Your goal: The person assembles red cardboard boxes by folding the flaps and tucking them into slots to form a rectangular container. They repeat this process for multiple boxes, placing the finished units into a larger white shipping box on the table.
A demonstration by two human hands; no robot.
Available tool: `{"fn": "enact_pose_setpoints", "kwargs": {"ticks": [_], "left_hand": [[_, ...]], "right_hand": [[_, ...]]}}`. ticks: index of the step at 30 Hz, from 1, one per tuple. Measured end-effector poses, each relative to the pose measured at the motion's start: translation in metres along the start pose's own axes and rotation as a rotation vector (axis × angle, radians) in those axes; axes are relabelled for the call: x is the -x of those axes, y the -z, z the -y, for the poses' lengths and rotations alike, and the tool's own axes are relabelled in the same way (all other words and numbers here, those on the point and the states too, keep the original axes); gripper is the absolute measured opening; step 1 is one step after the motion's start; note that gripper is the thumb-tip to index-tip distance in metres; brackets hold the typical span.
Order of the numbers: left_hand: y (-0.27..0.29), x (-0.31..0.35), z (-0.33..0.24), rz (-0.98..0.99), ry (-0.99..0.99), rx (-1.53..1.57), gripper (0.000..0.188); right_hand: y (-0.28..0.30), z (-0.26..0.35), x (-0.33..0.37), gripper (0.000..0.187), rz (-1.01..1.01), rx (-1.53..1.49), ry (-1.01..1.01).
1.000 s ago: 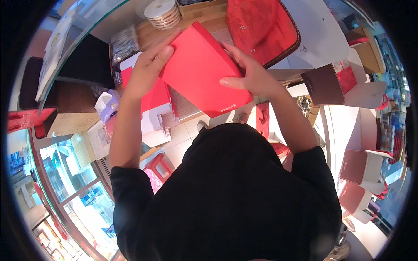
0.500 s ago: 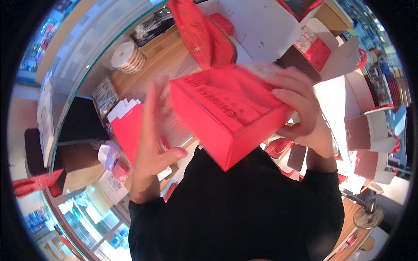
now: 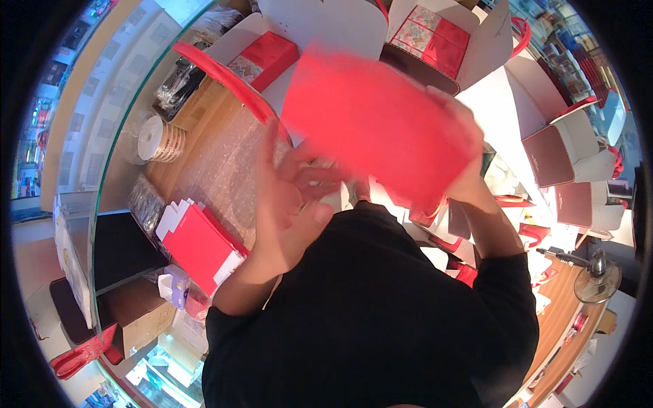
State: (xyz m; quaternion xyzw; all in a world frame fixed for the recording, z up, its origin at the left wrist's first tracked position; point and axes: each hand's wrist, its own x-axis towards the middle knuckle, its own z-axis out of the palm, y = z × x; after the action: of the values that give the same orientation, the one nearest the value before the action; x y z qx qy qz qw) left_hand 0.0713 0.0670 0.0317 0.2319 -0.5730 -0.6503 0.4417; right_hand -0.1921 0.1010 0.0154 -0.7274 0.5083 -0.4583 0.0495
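A red box (image 3: 377, 122), smeared by motion, is up in front of my chest, tilted with a broad plain red face showing. My right hand (image 3: 469, 153) grips its right end; some of those fingers are hidden behind the box. Just left of the box, my left hand (image 3: 289, 197) is open, its fingers spread and its thumb pointing right, holding nothing. Beyond my left fingertips a curved red strap or rim (image 3: 228, 78) runs along an open white carton.
Red and patterned boxes (image 3: 265, 58) sit in the open carton, more in a second carton (image 3: 435, 41). Ribbon spools (image 3: 161, 139) stand on the wooden table (image 3: 211, 136) near a glass edge (image 3: 112, 156). Flat red cards (image 3: 197, 245) lie by a tissue pack (image 3: 175, 285).
The red box has turned from its lettered side to a plain face and risen slightly to the right. My left hand has moved right. The view has shifted, showing more of the cartons.
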Motion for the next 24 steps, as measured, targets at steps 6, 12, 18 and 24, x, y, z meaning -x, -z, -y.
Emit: {"fn": "enact_pose_setpoints", "kwargs": {"ticks": [6,12,18,24], "left_hand": [[-0.019,-0.037,-0.007,0.159,-0.402,-0.943,0.113],[-0.017,-0.049,0.015,-0.244,-0.411,-0.814,0.099],[-0.019,-0.049,-0.012,-0.107,-0.021,-0.943,0.085],[-0.014,-0.05,-0.025,-0.06,-0.327,-1.132,0.077]], "right_hand": [[-0.034,0.029,-0.019,0.083,-0.272,-0.708,-0.135],[-0.021,0.023,-0.032,0.067,-0.061,-0.399,0.108],[0.019,0.05,-0.097,0.075,0.199,0.721,0.606],[0.025,0.055,-0.136,0.059,0.556,0.864,0.616]]}}
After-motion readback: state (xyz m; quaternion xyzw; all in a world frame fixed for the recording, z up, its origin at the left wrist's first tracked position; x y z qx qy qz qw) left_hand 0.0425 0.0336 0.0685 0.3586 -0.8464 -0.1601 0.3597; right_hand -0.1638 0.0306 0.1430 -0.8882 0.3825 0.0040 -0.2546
